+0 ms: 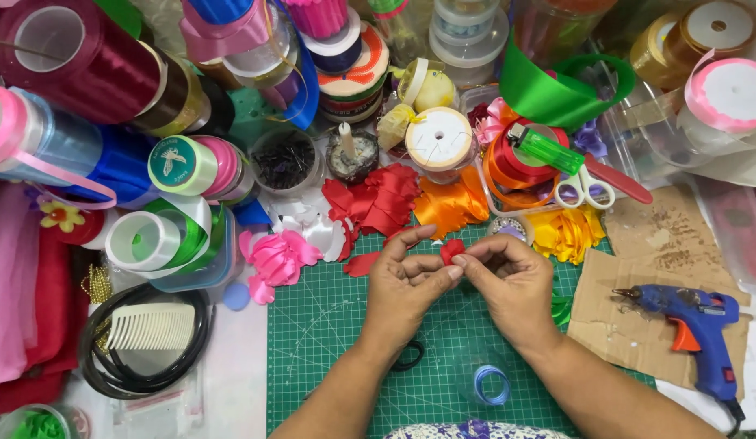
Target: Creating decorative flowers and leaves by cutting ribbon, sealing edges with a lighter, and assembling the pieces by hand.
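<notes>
Over the green cutting mat (pixel 329 325), my left hand (pixel 406 280) and my right hand (pixel 512 280) meet at the fingertips. Together they pinch a small red ribbon petal (pixel 452 248) between thumbs and forefingers. Just beyond the hands lie piles of cut satin petals: red (pixel 378 199), orange (pixel 451 203), yellow (pixel 566 232), pink (pixel 276 258) and white (pixel 309 223). One loose red petal (pixel 361 264) lies on the mat left of my left hand.
A blue glue gun (pixel 695 325) rests on cardboard (pixel 662 244) at the right. Scissors (pixel 593 187) and a green lighter (pixel 548 146) sit behind the petals, with a candle (pixel 349 146). Ribbon spools (pixel 93 73) crowd the back and left. A comb (pixel 150 325), black headbands and a blue ribbon loop (pixel 491 384) lie nearby.
</notes>
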